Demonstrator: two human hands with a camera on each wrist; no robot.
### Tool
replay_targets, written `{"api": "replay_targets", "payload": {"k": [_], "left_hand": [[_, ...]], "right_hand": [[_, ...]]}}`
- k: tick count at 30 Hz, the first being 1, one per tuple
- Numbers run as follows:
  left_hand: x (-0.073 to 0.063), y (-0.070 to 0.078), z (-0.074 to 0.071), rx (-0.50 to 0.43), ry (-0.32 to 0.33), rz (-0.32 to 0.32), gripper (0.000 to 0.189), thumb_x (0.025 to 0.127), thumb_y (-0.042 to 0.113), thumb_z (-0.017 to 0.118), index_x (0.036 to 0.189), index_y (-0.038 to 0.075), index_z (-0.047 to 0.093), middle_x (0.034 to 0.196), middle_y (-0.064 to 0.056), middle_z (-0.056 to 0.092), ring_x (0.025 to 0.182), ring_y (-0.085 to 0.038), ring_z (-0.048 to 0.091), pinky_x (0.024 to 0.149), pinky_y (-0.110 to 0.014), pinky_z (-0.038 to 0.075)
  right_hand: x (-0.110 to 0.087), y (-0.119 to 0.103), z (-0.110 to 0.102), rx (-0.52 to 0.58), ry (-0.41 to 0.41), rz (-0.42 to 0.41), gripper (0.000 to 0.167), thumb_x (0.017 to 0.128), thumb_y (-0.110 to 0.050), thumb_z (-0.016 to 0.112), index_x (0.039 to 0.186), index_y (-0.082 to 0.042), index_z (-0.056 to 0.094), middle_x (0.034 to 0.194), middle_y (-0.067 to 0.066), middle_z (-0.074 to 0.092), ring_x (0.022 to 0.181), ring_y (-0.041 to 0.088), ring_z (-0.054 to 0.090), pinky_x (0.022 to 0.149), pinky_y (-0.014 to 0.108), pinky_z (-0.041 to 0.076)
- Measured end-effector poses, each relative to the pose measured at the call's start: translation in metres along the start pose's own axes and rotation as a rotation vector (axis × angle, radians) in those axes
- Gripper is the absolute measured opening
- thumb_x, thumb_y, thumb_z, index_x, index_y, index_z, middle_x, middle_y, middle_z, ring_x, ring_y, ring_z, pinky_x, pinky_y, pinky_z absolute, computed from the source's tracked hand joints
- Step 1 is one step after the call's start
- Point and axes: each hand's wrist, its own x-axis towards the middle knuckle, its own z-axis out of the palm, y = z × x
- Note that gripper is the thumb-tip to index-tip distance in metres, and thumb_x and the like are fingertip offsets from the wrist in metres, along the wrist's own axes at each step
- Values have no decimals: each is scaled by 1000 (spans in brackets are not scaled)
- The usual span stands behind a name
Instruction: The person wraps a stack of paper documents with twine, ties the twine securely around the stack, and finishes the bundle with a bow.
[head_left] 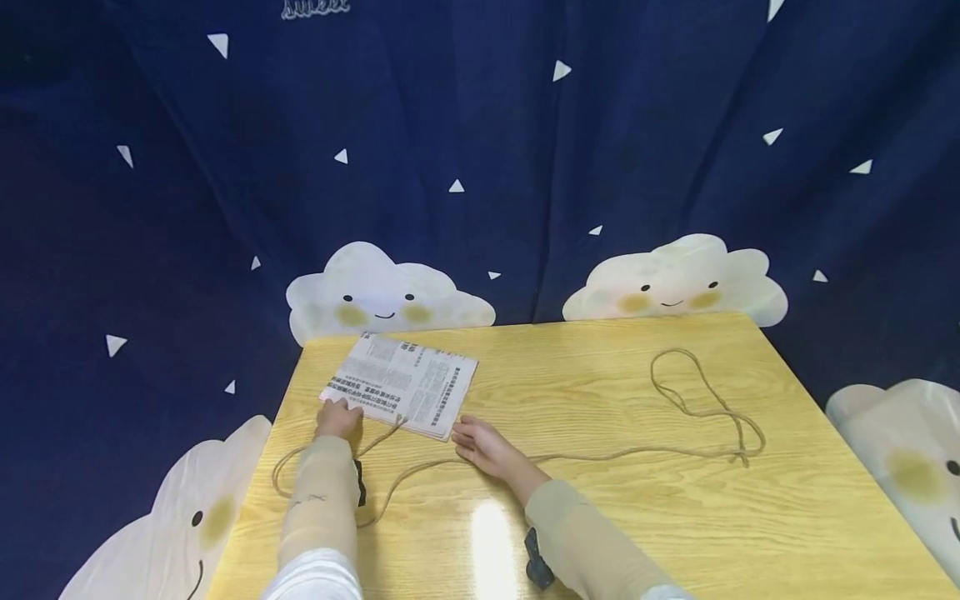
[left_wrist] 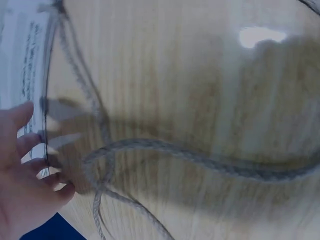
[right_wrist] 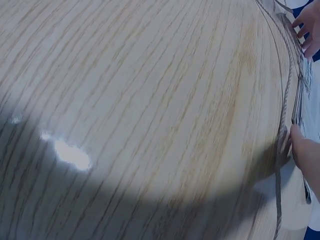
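A stack of folded newspaper [head_left: 405,383] lies at the table's back left, printed side up. At its front left corner is my left hand [head_left: 339,418]; in the left wrist view its fingers [left_wrist: 31,142] are spread along the paper's edge. My right hand [head_left: 487,448] is at the front right corner, fingertips right at the paper's edge and the thumb [right_wrist: 296,137] beside it in the right wrist view. A thin twisted cord [head_left: 630,452] runs in front of the newspaper and passes behind my right hand. Knotted cord ends [head_left: 401,422] lie at the newspaper's front edge.
On the right of the wooden table [head_left: 600,533], the cord ends in a loose loop [head_left: 678,392]. Another loop of cord [head_left: 281,475] lies beside my left forearm. A dark blue curtain with cloud prints [head_left: 480,167] hangs behind the table's back edge.
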Motion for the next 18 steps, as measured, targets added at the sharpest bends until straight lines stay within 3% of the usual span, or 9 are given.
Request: {"api": "replay_targets", "payload": {"k": [2, 3, 5, 7, 13, 14, 16, 18], "left_hand": [[-1, 2, 5, 30, 101, 2, 36, 90, 23, 42, 98, -10, 55, 99, -30, 48, 91, -44, 48, 76, -50, 44], [-2, 4, 8, 49, 149, 8, 31, 89, 22, 44, 82, -6, 55, 83, -23, 50, 77, -37, 50, 65, -43, 44], [-5, 8, 12, 57, 228, 23, 32, 87, 19, 48, 59, 4, 46, 60, -10, 42, 57, -24, 42, 51, -35, 35], [-9, 15, 15, 63, 281, 47, 39, 85, 16, 50, 50, 10, 36, 50, -2, 32, 49, -19, 32, 47, -31, 28], [-14, 29, 17, 58, 294, 50, 37, 84, 11, 49, 48, 11, 39, 48, -2, 43, 50, -20, 40, 54, -36, 38], [-14, 30, 18, 60, 294, 39, 35, 84, 11, 48, 49, 10, 41, 50, -5, 47, 52, -22, 43, 58, -38, 40], [-14, 31, 18, 67, 308, 17, 28, 83, 11, 48, 56, 5, 49, 61, -10, 55, 61, -26, 51, 65, -43, 43], [-15, 31, 19, 51, 317, -14, 19, 83, 10, 48, 72, -3, 57, 80, -19, 58, 77, -34, 54, 73, -49, 44]], "right_hand": [[1, -1, -2, 0, 17, 1, 61, 95, -7, 40, 140, 12, 3, 139, 27, 26, 125, 33, 32, 110, 48, 20], [1, -1, -3, -6, 26, 0, 61, 95, -7, 40, 140, 13, 4, 137, 27, 28, 123, 32, 34, 110, 47, 21], [2, -2, -5, -15, 45, -1, 59, 95, -6, 40, 139, 14, 7, 133, 27, 32, 118, 30, 39, 109, 47, 23], [3, -4, -7, -36, 70, -2, 53, 94, -6, 41, 137, 15, 17, 127, 26, 40, 110, 26, 45, 108, 46, 27], [6, -7, -14, -145, 171, -12, 38, 93, -7, 44, 125, 13, 43, 87, 7, 55, 81, 13, 52, 96, 40, 42], [16, 1, -23, -164, 151, -41, 36, 92, -9, 47, 121, 13, 47, 82, 5, 55, 77, 12, 54, 90, 36, 47], [25, 7, -28, -227, 199, -44, 33, 91, -9, 50, 118, 10, 52, 78, 6, 57, 71, 10, 54, 77, 29, 52], [28, 10, -28, -271, 205, -49, 31, 91, -8, 51, 116, 9, 54, 76, 5, 58, 66, 9, 53, 64, 22, 51]]}}
